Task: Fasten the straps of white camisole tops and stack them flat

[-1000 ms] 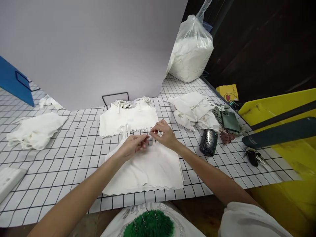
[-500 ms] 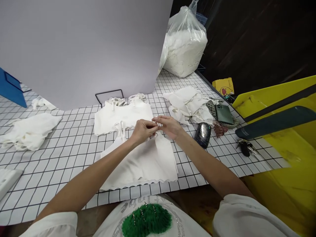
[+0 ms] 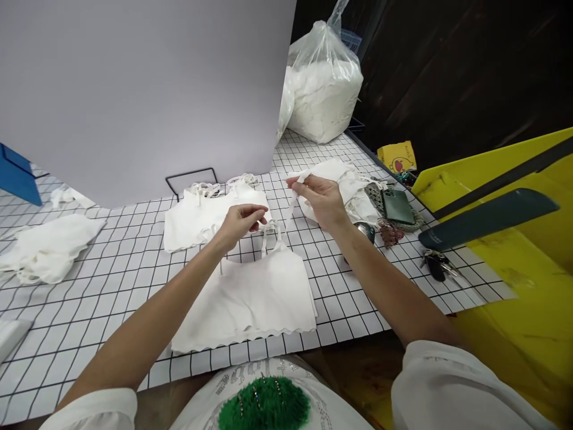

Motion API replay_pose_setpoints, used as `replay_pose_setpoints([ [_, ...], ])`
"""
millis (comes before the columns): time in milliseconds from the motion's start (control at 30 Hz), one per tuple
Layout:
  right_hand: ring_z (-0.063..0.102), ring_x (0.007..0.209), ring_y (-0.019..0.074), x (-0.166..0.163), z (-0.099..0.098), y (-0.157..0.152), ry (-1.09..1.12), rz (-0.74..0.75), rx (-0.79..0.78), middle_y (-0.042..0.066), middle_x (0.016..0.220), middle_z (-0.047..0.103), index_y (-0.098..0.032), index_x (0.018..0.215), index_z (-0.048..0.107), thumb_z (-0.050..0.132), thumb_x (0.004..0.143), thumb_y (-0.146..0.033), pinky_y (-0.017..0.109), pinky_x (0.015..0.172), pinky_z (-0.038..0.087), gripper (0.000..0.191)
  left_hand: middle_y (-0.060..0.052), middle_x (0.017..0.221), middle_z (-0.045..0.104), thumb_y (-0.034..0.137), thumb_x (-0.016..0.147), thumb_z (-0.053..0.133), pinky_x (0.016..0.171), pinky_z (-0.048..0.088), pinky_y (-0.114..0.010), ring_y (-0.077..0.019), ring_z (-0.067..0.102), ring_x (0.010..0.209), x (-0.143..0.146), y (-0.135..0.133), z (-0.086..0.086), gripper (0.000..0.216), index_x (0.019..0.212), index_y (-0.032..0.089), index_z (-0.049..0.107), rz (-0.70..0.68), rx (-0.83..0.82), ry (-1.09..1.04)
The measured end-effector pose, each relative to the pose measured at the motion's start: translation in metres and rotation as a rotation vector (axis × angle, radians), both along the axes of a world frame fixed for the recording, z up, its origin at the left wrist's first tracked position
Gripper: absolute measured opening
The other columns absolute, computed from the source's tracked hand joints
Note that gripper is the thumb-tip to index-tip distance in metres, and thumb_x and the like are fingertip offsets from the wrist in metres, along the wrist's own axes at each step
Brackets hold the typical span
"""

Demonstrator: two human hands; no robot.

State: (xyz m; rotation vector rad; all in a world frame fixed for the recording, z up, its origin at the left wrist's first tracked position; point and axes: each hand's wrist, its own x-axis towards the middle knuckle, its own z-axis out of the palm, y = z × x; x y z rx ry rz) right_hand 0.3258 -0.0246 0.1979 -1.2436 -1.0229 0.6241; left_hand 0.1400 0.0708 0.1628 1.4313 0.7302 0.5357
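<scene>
A white camisole top [image 3: 255, 298] with a wavy hem lies flat on the grid-patterned cloth in front of me. My right hand [image 3: 326, 200] pinches one of its thin white straps [image 3: 290, 209] and holds it raised and taut above the top's right shoulder. My left hand [image 3: 244, 226] hovers over the neckline, thumb and fingers pressed together; whether a bit of strap is between them is too small to tell. Behind it lies another white top [image 3: 185, 226], spread out with its straps bunched at the far edge.
Crumpled white garments lie at right [image 3: 347, 173] and left [image 3: 54, 245]. A clear bag [image 3: 324, 89] stands behind. On the right are a phone [image 3: 398, 206], keys [image 3: 436, 266] and a dark green blade-shaped object [image 3: 487, 221]. A large grey panel [image 3: 143, 89] blocks the back.
My hands were together over the top's right strap. They have separated: my right hand rose to the right, drawing the strap up, while my left hand shifted left.
</scene>
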Motion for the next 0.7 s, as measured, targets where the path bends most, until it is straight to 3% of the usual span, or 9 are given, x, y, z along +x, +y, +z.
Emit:
replay_pose_setpoints([
  [133,0.066,0.104,0.0223,-0.001,0.003,-0.005,-0.180,0.037,0.071,0.003,0.102,0.073,-0.025,0.092,0.079,0.076,0.082,-0.042,0.047,0.100,0.053,0.020,-0.010,0.085,0.075,0.041,0.076,0.079,0.068,0.052,-0.028,-0.0115,0.060,0.066,-0.018,0.002,0.008,0.033,0.091,0.012,0.077,-0.081,-0.102,0.038],
  [267,0.065,0.107,0.0210,-0.003,0.004,-0.010,-0.314,0.078,0.113,0.002,0.105,0.070,-0.029,0.099,0.079,0.072,0.088,-0.039,0.046,0.102,0.053,0.017,-0.012,0.094,0.076,0.042,0.074,0.080,0.073,0.055,-0.033,-0.0157,0.065,0.074,-0.025,-0.007,-0.005,0.034,0.092,0.014,0.078,-0.163,-0.174,0.069],
  [400,0.066,0.104,0.0215,-0.015,0.010,-0.010,-0.339,0.042,0.097,0.002,0.105,0.071,-0.028,0.096,0.078,0.070,0.089,-0.040,0.046,0.101,0.054,0.016,-0.008,0.090,0.073,0.035,0.066,0.086,0.065,0.052,-0.029,-0.0134,0.059,0.069,-0.010,-0.024,-0.032,0.034,0.093,0.016,0.079,-0.100,0.037,0.102],
  [533,0.068,0.096,0.0227,-0.012,0.014,-0.008,-0.350,0.010,0.058,0.004,0.101,0.073,-0.024,0.093,0.077,0.064,0.092,-0.037,0.047,0.094,0.056,0.018,-0.006,0.084,0.070,0.032,0.069,0.083,0.063,0.047,-0.027,-0.0131,0.055,0.067,0.009,-0.038,-0.052,0.018,0.076,0.017,0.077,-0.042,0.245,0.035],
  [633,0.063,0.111,0.0297,0.005,0.006,-0.009,-0.551,-0.099,-0.039,0.011,0.114,0.070,-0.020,0.114,0.073,0.059,0.092,-0.030,0.055,0.100,0.051,0.027,-0.005,0.076,0.066,0.035,0.077,0.075,0.060,0.043,-0.026,-0.0124,0.053,0.062,0.013,-0.040,-0.055,0.022,0.067,0.016,0.073,-0.051,0.312,0.067],
  [700,0.051,0.130,0.0345,0.016,-0.007,-0.013,-0.775,-0.083,-0.129,0.013,0.134,0.062,-0.020,0.134,0.063,0.061,0.088,-0.024,0.062,0.111,0.039,0.046,-0.005,0.079,0.066,0.038,0.082,0.070,0.059,0.043,-0.026,-0.0126,0.053,0.061,0.012,-0.039,-0.053,0.026,0.068,0.016,0.072,-0.095,0.368,0.108],
])
